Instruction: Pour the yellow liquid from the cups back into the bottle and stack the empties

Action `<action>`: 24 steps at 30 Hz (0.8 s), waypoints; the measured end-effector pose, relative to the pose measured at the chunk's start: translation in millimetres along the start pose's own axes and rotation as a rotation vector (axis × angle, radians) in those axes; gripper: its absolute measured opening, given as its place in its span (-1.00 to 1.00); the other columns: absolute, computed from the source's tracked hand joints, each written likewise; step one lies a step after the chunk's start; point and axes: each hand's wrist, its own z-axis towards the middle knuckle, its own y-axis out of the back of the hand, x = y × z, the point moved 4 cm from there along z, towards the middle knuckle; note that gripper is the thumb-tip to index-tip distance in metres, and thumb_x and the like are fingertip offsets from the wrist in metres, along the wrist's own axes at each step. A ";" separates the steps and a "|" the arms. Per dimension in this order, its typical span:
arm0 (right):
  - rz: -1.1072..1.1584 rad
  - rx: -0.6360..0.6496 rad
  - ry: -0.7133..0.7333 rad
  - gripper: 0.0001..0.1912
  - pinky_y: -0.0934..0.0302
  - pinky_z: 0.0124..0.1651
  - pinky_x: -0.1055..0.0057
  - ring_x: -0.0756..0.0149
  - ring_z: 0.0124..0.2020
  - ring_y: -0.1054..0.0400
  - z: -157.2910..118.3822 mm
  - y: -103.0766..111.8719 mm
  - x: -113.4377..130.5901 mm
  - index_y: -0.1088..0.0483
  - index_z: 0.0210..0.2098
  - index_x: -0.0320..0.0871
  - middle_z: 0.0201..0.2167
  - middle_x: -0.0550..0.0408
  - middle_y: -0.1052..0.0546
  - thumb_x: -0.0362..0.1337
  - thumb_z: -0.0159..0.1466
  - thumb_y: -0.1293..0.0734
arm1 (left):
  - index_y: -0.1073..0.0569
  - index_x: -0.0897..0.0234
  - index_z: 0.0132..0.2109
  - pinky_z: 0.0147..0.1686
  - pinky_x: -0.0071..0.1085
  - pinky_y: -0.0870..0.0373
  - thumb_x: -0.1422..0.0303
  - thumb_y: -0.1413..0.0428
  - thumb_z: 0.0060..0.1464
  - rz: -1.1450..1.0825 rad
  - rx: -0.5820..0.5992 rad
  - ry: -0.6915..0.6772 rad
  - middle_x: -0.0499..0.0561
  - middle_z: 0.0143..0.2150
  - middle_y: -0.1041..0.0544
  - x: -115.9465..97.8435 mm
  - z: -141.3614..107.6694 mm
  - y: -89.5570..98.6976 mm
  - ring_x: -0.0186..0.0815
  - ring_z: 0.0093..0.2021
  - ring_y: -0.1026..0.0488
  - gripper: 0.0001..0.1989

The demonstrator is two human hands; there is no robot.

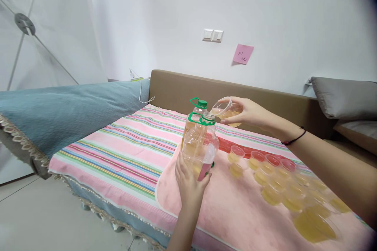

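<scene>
My left hand [190, 178] is wrapped round the lower part of a clear plastic bottle [196, 145] with a green handle ring and an uncapped mouth. In my right hand [246, 111] is a clear plastic cup [225, 110], tilted left over that mouth. Yellowish liquid runs from the cup into the bottle, which is partly filled. Just behind stands a second bottle [188, 125] with a green cap [202, 104] on. A green cap seems to lie beside the held bottle, partly hidden by it.
Several clear cups [272, 194] of yellow liquid stand in rows at right on a pink mat [224, 211]. Behind them lies a red strip [247, 150]. A striped sheet [118, 137] covers the sofa seat, with a brown backrest [176, 82] behind and grey cushions [344, 96] at right.
</scene>
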 end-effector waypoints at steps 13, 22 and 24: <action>0.006 0.048 0.006 -0.41 -0.40 -0.18 0.19 0.10 -0.19 -0.49 3.7 0.8 -0.4 -0.40 0.02 0.01 -0.24 0.06 -0.60 -0.12 -0.01 -0.50 | 0.08 0.30 0.36 0.26 0.05 -0.15 0.24 -0.33 -0.19 -0.020 0.003 0.030 0.33 0.34 -0.14 -0.3 -0.2 0.4 0.11 0.35 -0.10 0.07; -0.051 0.039 0.008 -0.39 -0.38 -0.12 0.20 0.10 -0.15 -0.47 7.4 3.9 -1.8 -0.40 0.03 0.02 -0.20 0.07 -0.58 -0.15 -0.03 -0.50 | 0.11 0.30 0.37 0.25 0.04 -0.16 0.18 -0.33 -0.17 -0.006 0.010 0.017 0.35 0.33 -0.16 -0.6 -0.1 0.7 0.11 0.34 -0.12 0.09; -0.075 0.028 0.012 -0.37 -0.37 -0.10 0.19 0.11 -0.15 -0.47 8.6 4.7 -2.3 -0.40 0.04 0.02 -0.20 0.07 -0.58 -0.13 -0.04 -0.51 | 0.11 0.30 0.37 0.26 0.03 -0.15 0.18 -0.33 -0.16 -0.015 0.014 0.025 0.34 0.33 -0.16 -0.5 -0.1 0.6 0.10 0.35 -0.11 0.08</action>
